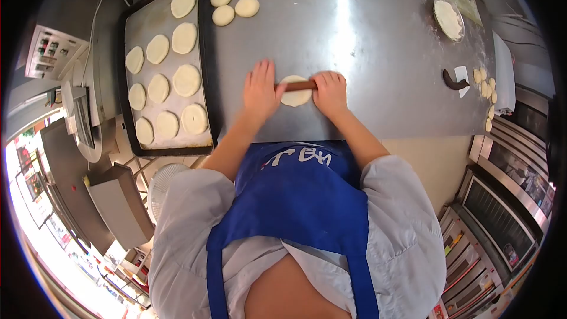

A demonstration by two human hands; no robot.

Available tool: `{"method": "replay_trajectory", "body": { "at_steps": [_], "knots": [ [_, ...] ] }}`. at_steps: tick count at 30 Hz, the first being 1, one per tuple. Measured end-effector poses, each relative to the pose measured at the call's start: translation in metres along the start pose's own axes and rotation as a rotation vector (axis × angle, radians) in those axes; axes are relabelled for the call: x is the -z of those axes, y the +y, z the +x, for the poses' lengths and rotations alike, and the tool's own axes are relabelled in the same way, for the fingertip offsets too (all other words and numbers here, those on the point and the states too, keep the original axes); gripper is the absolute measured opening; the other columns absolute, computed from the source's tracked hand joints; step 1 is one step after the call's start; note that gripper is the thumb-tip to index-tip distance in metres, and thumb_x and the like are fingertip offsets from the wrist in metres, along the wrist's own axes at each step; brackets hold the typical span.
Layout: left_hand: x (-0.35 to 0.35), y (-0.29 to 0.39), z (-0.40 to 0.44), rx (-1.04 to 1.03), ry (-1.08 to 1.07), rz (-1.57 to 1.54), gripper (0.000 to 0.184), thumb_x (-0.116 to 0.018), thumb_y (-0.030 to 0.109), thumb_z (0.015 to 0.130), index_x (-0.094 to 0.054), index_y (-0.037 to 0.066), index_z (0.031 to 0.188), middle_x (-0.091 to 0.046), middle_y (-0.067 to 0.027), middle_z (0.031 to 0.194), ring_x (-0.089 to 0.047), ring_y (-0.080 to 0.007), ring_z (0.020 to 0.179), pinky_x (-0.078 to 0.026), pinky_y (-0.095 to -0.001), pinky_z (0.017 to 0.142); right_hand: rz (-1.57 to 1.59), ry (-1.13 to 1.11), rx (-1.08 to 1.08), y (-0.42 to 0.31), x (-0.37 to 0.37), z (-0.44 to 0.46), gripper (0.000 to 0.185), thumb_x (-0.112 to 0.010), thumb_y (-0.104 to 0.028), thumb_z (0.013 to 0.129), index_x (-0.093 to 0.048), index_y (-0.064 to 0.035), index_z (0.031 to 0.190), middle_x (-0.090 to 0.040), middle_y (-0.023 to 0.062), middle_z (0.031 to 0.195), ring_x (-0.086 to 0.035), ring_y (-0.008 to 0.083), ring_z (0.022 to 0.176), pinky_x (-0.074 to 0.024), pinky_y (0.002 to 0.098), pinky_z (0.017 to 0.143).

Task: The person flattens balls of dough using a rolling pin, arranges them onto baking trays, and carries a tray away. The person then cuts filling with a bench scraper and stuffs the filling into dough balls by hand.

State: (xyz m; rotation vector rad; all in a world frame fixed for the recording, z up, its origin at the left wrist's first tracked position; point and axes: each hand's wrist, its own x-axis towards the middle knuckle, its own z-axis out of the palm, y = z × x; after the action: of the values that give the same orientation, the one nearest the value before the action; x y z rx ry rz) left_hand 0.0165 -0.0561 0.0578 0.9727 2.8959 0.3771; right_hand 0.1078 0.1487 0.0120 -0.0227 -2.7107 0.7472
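- Looking at a big metal table (390, 106), with flat pieces at the left, thick ones along the far side and one being rolled near the front edge. Maybe around halfway, judging only by the counts.
- Wearing a blue apron (289, 207) with white lettering (301, 156) across the chest. Bent away by the cloth, so can't honestly read it or pull a brand from it.
- Got ten flattened rounds (186, 80) on the dark-rimmed tray (147, 20) at the left. Would count those as done, at least for rolling.
- Spotted a control panel (56, 50) at far left too. Too small to read any labels on it.
- Left hand (260, 90) over the left end of the pin, fingers fairly straight; can't tell whether closed around it underneath. Right hand (329, 90) with fingers bent loosely over the other end, holding on.
- Pressing the brown rolling pin (299, 85) crosswise over a single pale round (295, 100), right between both hands. Already looking wide and thin, so probably well on.
- Counting about ten thick rounds (247, 6) at the far side, some cut off by the view. Seemingly still left to roll.
- Also seeing small pale lumps (484, 74) by the right edge. Can't tell if part of this batch.
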Motion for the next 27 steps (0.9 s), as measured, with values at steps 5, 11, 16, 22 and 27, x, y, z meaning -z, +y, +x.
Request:
{"method": "replay_trajectory", "body": {
  "at_steps": [5, 11, 16, 22, 27],
  "knots": [
    [-0.010, 0.004, -0.074, -0.236, -0.151, -0.030, 0.088, -0.076, 0.042, 0.077, -0.041, -0.001, 0.145, -0.043, -0.0146, 0.152, -0.035, -0.0297, 0.145, -0.029, -0.0490, 0.116, -0.075, -0.191, 0.041, 0.000, 0.032, -0.057, 0.063, -0.072, -0.023, 0.075, -0.054, -0.0040, 0.133, -0.053, 0.0156, 0.140, -0.049, 0.0313, 0.130, -0.0342, 0.0487, 0.110],
    [-0.011, -0.026, 0.063, -0.146, 0.141, 0.097, 0.060, -0.069, 0.027, 0.086, -0.052, 0.005, 0.139, -0.046, -0.0131, 0.150, -0.039, -0.0326, 0.141, -0.032, -0.0491, 0.114, -0.322, -0.070, -0.074, 0.019, -0.001, 0.063, 0.064, -0.061, -0.043, 0.090, -0.049, -0.0047, 0.140, -0.041, 0.0175, 0.151, -0.035, 0.0316, 0.143, -0.0232, 0.0614, 0.113],
    [-0.041, -0.011, 0.061, -0.311, 0.186, 0.002, 0.033, -0.071, 0.026, 0.086, -0.065, 0.006, 0.112, -0.064, -0.0141, 0.123, -0.058, -0.0322, 0.120, -0.048, -0.0436, 0.097, -0.268, -0.047, -0.064, 0.018, -0.007, 0.047, 0.061, -0.063, -0.041, 0.088, -0.051, -0.0065, 0.137, -0.044, 0.0184, 0.149, -0.038, 0.0322, 0.140, -0.0258, 0.0593, 0.114],
    [-0.013, 0.011, 0.043, -0.003, -0.307, -0.250, 0.036, -0.078, 0.034, 0.079, -0.067, 0.009, 0.102, -0.070, -0.0103, 0.097, -0.067, -0.0312, 0.091, -0.053, -0.0411, 0.081, -0.023, -0.124, 0.034, -0.004, 0.012, -0.060, 0.049, -0.070, -0.027, 0.076, -0.058, -0.0113, 0.121, -0.059, 0.0099, 0.120, -0.053, 0.0279, 0.116, -0.0333, 0.0486, 0.103],
    [-0.010, 0.022, 0.015, 0.515, -0.193, -1.108, 0.038, -0.079, 0.016, 0.081, -0.061, 0.003, 0.111, -0.071, -0.0105, 0.095, -0.069, -0.0182, 0.083, -0.055, -0.0322, 0.070, 0.086, -0.107, -0.007, 0.000, 0.025, -0.053, 0.028, -0.068, -0.017, 0.065, -0.062, -0.0139, 0.092, -0.060, 0.0052, 0.094, -0.056, 0.0263, 0.100, -0.0360, 0.0433, 0.094]
  ]
}}
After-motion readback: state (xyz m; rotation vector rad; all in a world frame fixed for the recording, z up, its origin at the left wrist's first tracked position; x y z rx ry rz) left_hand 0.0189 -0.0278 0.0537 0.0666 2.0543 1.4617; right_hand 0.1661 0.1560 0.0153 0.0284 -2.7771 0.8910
